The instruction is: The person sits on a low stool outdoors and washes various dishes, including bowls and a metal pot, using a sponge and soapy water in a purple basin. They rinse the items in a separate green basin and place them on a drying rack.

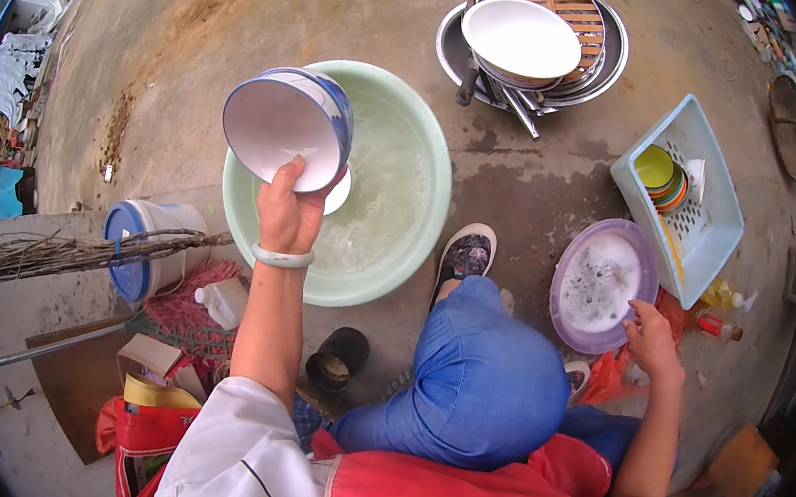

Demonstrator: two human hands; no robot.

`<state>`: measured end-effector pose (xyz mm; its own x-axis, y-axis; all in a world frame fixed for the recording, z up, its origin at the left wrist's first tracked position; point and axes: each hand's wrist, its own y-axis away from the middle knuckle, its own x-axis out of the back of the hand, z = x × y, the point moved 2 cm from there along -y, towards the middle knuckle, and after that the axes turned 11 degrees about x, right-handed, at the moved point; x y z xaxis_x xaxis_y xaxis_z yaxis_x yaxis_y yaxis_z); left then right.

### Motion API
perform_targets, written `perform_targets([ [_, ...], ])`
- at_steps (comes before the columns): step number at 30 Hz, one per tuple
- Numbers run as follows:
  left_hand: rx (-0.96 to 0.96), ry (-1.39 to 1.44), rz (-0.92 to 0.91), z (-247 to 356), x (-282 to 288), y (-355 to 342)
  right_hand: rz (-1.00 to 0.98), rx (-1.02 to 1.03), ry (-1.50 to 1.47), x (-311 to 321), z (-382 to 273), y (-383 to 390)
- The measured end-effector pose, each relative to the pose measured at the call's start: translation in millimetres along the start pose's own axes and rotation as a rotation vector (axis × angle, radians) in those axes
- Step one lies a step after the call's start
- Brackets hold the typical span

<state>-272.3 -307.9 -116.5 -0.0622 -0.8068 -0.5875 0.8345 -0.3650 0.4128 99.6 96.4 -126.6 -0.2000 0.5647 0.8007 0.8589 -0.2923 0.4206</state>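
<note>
My left hand [293, 207] grips a stack of bowls [274, 131] with white insides and blue rims, its thumb inside the front one. The bowls are tilted over the left part of a pale green basin [433, 203] of water. Partly hidden behind my hand, a white round dish [339, 193] shows in that basin. On the right, my right hand [654, 342] is at the rim of a purple basin [562, 316] filled with white suds. Its fingers are loosely bent and apart, with nothing seen in them; contact with the rim is unclear.
A light blue crate [646, 184] at the right holds colourful stacked bowls [660, 172] and a white cup [694, 179]. Farther off, a metal basin [614, 72] carries a white bowl [522, 37] and a slatted rack [568, 3]. Twigs [63, 259] and a white bucket [170, 223] stand left.
</note>
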Motion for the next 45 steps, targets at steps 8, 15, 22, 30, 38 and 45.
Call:
perform_targets([
  [8, 0.115, 0.029, -0.034, -3.6, -0.5, -4.8, -0.009, -0.039, -0.053, -0.9, -0.5, 2.4],
  [15, 0.195, -0.063, 0.112, -40.2, 25.5, -17.1, -0.016, -0.032, -0.049, -2.6, 0.6, 1.9],
  [22, 0.097, -0.194, 0.093, -55.8, 27.7, -13.1, -0.056, -0.013, -0.073, -9.7, -6.1, -4.3],
  [30, -0.155, -0.586, 0.139, -53.3, 31.0, 1.3, 0.147, 0.417, -0.152, -16.1, -132.8, -110.0],
  [38, -0.328, -0.804, 0.167, -49.3, 13.9, 15.9, -0.125, 0.472, -0.558, -24.3, -247.6, -186.4],
  [45, -0.512, -0.92, 0.102, -42.7, 0.7, 21.3, -0.184, 0.45, -0.82, -62.7, -266.5, -207.0],
])
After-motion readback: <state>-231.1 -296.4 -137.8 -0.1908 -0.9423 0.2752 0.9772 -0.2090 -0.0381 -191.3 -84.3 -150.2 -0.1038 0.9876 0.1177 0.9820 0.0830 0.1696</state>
